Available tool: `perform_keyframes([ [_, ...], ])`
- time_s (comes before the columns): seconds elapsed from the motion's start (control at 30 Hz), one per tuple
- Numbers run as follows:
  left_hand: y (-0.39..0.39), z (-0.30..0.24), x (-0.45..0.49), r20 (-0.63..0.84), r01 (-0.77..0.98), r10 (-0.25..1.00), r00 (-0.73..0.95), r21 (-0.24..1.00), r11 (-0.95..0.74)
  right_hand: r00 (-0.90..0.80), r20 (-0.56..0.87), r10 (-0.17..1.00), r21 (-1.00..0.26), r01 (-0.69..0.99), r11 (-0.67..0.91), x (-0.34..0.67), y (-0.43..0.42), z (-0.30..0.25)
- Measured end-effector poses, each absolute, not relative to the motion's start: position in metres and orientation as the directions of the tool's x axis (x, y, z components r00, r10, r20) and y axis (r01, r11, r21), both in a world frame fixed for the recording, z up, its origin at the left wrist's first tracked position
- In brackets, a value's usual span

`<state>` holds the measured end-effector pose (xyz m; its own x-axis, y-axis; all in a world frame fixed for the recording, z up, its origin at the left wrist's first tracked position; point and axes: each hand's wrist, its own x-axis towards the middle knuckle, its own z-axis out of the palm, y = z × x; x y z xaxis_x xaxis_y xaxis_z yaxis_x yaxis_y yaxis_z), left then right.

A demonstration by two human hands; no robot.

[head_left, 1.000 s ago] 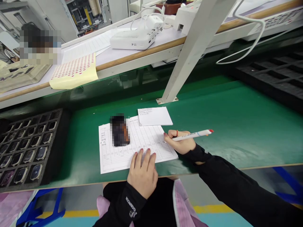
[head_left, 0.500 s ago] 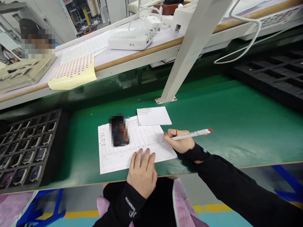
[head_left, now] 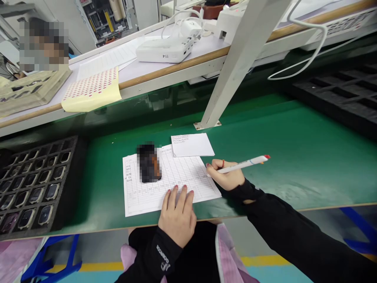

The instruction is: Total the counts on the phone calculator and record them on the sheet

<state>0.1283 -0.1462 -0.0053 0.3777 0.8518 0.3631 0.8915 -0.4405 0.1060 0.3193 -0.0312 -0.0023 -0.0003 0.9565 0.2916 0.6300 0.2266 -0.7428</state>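
My left hand [head_left: 177,214] lies flat with its fingers stretched over the lower edge of a printed form [head_left: 176,173] full of grid lines and handwriting. At the form's right edge, my right hand [head_left: 226,175] grips a white pen [head_left: 244,164] with a red end. The pen's tip is hidden by the fingers. A dark phone-like object [head_left: 149,165], partly blurred out, rests on the form's left half. Across the form's top edge lies a small white notepad [head_left: 193,144] with a few written lines.
On the left stands a black foam tray [head_left: 66,188] of watch-like pieces. A second black tray [head_left: 338,92] is at the far right. A white metal post [head_left: 229,70] rises from the green table [head_left: 294,157]. Behind, a shelf carries a white power strip [head_left: 165,50]; a person is at the back left.
My right hand and the pen have shifted slightly to the right, with the pen's red end a little higher. My left hand stays in place on the form.
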Motion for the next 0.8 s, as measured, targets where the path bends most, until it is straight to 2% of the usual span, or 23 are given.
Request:
perform_keyframes([
  [0.2, -0.146, -0.006, 0.128, 0.371, 0.891, 0.850, 0.373, 0.113, -0.440, 0.062, 0.277, 0.959, -0.802, 0.565, 0.195, 0.319, -0.029, -0.005],
  [0.4, -0.147, -0.007, 0.128, 0.391, 0.891, 0.840, 0.377, 0.095, -0.444, 0.159, 0.333, 0.929, -0.811, 0.550, 0.197, 0.316, -0.027, -0.005],
  [0.5, -0.147, -0.005, 0.128, 0.407, 0.893, 0.837, 0.367, 0.097, -0.439, 0.148, 0.339, 0.929, -0.819, 0.533, 0.213, 0.318, -0.026, -0.007],
  [0.7, -0.152, -0.002, 0.123, 0.457, 0.921, 0.862, 0.222, 0.192, -0.339, 0.154, 0.375, 0.914, -0.796, 0.559, 0.232, 0.318, -0.031, -0.004],
  [0.8, -0.159, -0.005, 0.110, 0.497, 0.939, 0.855, 0.150, 0.198, -0.280, 0.162, 0.417, 0.894, -0.756, 0.607, 0.243, 0.321, -0.038, 0.003],
])
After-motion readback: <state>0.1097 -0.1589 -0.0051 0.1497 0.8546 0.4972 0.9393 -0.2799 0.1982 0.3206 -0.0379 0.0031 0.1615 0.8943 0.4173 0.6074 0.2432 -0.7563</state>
